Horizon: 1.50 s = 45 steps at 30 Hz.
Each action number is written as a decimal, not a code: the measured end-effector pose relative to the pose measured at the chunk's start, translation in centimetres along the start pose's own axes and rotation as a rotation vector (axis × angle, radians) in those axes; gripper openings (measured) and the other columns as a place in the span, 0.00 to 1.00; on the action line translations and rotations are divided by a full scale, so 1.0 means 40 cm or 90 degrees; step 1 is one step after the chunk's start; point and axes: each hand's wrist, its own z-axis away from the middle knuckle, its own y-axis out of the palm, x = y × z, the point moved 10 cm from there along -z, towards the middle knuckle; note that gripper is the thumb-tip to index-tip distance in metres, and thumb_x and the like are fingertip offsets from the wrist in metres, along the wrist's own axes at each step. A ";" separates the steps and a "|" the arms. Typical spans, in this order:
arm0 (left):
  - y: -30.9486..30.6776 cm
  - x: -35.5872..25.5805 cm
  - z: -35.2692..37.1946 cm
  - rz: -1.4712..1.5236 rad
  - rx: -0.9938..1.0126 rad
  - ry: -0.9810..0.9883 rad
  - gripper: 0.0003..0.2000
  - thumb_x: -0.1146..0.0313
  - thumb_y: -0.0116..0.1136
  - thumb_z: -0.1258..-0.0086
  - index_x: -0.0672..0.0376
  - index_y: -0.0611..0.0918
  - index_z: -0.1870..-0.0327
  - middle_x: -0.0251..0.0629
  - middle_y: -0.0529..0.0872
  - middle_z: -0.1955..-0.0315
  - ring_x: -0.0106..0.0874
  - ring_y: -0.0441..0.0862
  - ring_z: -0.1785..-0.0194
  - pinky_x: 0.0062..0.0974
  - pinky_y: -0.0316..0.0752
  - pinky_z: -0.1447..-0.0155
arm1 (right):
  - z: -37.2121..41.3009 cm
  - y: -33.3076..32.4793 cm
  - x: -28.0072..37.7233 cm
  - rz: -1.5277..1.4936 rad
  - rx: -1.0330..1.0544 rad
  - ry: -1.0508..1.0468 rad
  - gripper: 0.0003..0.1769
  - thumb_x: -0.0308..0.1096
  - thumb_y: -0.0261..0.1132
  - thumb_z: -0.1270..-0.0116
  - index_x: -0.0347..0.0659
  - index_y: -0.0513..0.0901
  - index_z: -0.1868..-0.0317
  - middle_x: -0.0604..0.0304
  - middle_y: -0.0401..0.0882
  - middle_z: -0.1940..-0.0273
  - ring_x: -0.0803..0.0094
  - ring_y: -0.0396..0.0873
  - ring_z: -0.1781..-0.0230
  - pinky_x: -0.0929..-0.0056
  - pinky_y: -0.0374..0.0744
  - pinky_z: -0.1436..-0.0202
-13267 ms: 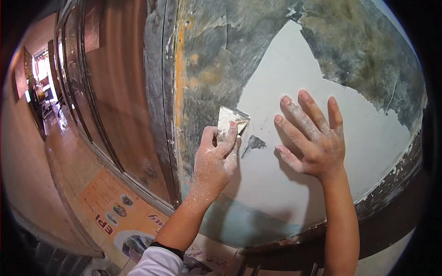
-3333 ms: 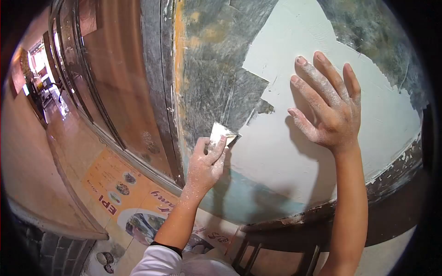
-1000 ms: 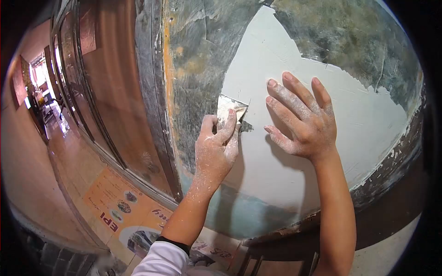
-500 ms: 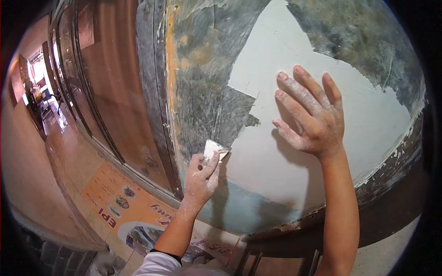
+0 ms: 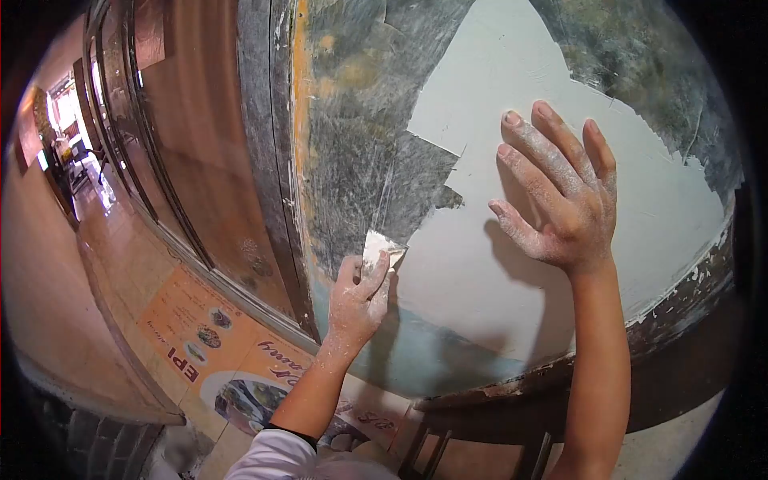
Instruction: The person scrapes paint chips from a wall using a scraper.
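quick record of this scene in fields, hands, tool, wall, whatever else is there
left hand: dusted white, fingers closed on a scraper
scraper: blade against the wall, at the lower left edge of the pale coat
right hand: open, flat on the pale coat, fingers spread
wall: dark scratched area left of and above the pale coat
other: orange printed poster at lower left of the view
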 end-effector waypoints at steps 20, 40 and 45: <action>0.003 -0.044 -0.051 0.047 -0.014 0.015 0.22 0.81 0.68 0.30 0.56 0.87 0.35 0.43 0.77 0.56 0.32 0.81 0.66 0.25 0.78 0.62 | 0.000 -0.002 -0.001 -0.005 -0.014 -0.004 0.26 0.51 0.76 0.42 0.52 0.90 0.44 0.67 0.83 0.30 0.61 0.72 0.22 0.52 0.51 0.13; -0.017 -0.133 -0.167 0.068 -0.054 0.007 0.22 0.71 0.72 0.31 0.45 0.88 0.35 0.43 0.78 0.58 0.39 0.81 0.65 0.34 0.79 0.58 | -0.003 -0.007 -0.005 -0.018 -0.021 0.023 0.22 0.52 0.74 0.39 0.55 0.90 0.47 0.72 0.83 0.31 0.70 0.73 0.23 0.51 0.51 0.13; -0.028 -0.175 -0.197 0.055 -0.047 0.026 0.22 0.80 0.67 0.31 0.56 0.87 0.35 0.45 0.79 0.58 0.35 0.80 0.63 0.26 0.76 0.58 | -0.003 -0.006 -0.006 -0.025 -0.021 0.024 0.22 0.52 0.75 0.40 0.54 0.90 0.47 0.71 0.83 0.31 0.69 0.72 0.23 0.51 0.51 0.13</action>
